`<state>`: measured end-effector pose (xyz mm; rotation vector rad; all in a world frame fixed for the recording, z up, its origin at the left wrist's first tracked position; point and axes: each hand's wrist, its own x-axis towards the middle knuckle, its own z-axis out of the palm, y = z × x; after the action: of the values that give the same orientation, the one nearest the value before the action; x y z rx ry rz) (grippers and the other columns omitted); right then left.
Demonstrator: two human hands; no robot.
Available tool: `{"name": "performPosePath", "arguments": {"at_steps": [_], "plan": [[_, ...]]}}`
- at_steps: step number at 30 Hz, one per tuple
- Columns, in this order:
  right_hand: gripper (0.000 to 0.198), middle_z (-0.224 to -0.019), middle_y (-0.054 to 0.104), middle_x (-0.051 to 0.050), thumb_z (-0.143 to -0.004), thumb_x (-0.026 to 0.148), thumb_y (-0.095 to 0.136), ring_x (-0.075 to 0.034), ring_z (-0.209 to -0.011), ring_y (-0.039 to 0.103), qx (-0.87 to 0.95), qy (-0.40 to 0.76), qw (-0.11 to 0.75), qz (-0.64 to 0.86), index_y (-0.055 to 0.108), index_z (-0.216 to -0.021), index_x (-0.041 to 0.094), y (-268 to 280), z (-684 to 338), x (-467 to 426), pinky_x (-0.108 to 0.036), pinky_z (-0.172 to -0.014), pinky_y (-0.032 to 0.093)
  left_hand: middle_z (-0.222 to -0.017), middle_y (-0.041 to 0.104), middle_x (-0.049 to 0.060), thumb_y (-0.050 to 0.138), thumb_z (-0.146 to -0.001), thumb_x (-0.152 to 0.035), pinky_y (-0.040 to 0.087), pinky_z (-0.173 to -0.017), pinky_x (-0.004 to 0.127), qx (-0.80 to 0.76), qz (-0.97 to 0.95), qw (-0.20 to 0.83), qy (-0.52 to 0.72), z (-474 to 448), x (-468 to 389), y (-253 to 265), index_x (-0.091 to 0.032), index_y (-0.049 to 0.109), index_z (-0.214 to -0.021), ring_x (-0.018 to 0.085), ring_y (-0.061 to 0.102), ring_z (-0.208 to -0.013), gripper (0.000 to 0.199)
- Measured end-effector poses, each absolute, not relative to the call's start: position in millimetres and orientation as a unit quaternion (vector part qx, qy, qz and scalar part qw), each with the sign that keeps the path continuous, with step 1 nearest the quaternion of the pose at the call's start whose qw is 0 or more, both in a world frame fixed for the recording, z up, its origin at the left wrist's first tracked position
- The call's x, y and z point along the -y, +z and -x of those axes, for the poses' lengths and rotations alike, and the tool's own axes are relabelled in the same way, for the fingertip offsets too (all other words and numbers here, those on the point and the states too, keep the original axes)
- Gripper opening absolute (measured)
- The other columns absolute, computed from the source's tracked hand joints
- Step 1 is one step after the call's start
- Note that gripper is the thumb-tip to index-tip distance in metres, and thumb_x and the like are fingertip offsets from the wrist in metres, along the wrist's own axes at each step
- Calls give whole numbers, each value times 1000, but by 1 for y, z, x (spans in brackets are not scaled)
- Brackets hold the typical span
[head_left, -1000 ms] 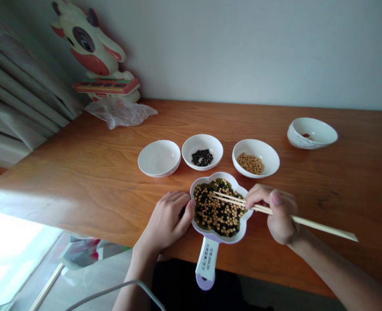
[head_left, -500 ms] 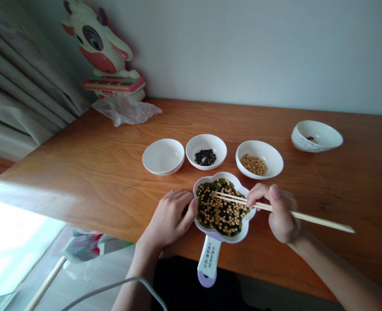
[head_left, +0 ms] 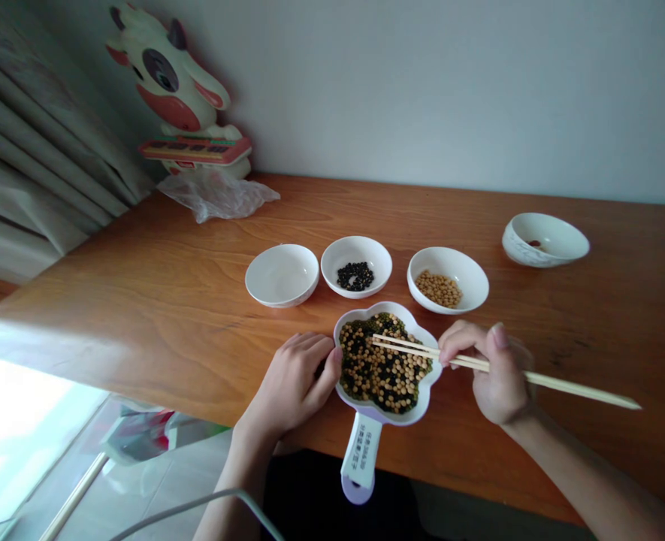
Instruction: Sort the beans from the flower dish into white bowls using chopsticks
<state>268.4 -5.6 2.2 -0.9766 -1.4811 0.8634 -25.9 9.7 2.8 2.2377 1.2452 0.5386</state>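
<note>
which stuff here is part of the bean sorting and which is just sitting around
In use: chopsticks in right hand; flower-shaped dish steadied by left hand; three small bowls.
Lying about: cow toy, plastic bag, far bowl.

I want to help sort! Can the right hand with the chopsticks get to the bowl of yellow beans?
Probably yes. The right hand holds the chopsticks over the flower-shaped dish, and the bowl of yellow beans sits just beyond it on the table, with nothing standing between.
</note>
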Motion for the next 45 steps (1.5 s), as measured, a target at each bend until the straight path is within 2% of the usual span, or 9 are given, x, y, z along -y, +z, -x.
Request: {"name": "performPosePath", "arguments": {"at_steps": [7,13,19,23,29,31,34,36,45], "plan": [[70,-58,67,-6,-109,52,30,-22,-58,59,618,256,631,393,78,-66,24,16,-280,-2,-40,-60,43,-78,56,1,36,-112,-32,38,-78,34,-458,-826,262,198,26,-10,2,-21,43,-78,18,52,-74,36],[73,-60,69,-7,-104,66,37,-23,-60,62,628,138,654,397,80,-63,24,23,-308,-9,-41,-60,43,-78,58,2,36,-112,-33,38,-78,34,-464,-825,258,194,27,-8,2,-21,44,-78,19,52,-75,36],[78,-51,60,-9,-103,66,31,-25,-57,60,591,86,675,434,72,-52,23,23,-327,-22,-41,-58,40,-77,59,2,39,-111,-31,39,-76,33,-462,-828,250,197,27,-9,1,-22,45,-77,19,53,-74,35],[77,-55,61,-10,-102,68,31,-25,-61,61,575,29,664,477,69,-54,22,21,-332,-27,-41,-59,38,-76,59,2,40,-110,-29,40,-75,33,-459,-829,248,202,28,-10,0,-22,46,-77,19,54,-74,34],[75,-62,63,-10,-103,67,30,-24,-63,60,575,10,661,481,70,-59,21,24,-335,-25,-40,-61,36,-78,59,2,38,-111,-32,40,-77,33,-460,-827,258,195,28,-9,1,-21,46,-78,19,53,-75,36],[75,-59,60,-10,-103,66,28,-24,-63,59,576,24,674,461,69,-58,23,27,-331,-24,-41,-62,37,-78,59,2,38,-111,-32,39,-77,33,-459,-827,261,193,28,-9,1,-21,46,-78,19,53,-75,36],[72,-57,59,-8,-104,65,30,-25,-64,59,573,150,684,426,72,-62,24,29,-317,-19,-40,-62,40,-78,58,2,38,-111,-32,39,-77,33,-461,-827,258,192,28,-9,1,-21,45,-78,18,52,-75,36],[73,-60,61,-7,-106,62,26,-24,-66,59,569,248,659,425,74,-66,25,30,-304,-13,-40,-62,42,-77,58,1,38,-111,-31,39,-77,33,-462,-827,253,195,28,-9,1,-21,44,-77,18,52,-74,36],[80,-62,60,-5,-105,70,17,-21,-63,57,616,408,517,433,69,-67,24,17,-273,5,-37,-60,43,-76,58,2,38,-111,-31,41,-76,33,-460,-828,248,202,26,-10,2,-21,45,-77,19,54,-74,36]]}}
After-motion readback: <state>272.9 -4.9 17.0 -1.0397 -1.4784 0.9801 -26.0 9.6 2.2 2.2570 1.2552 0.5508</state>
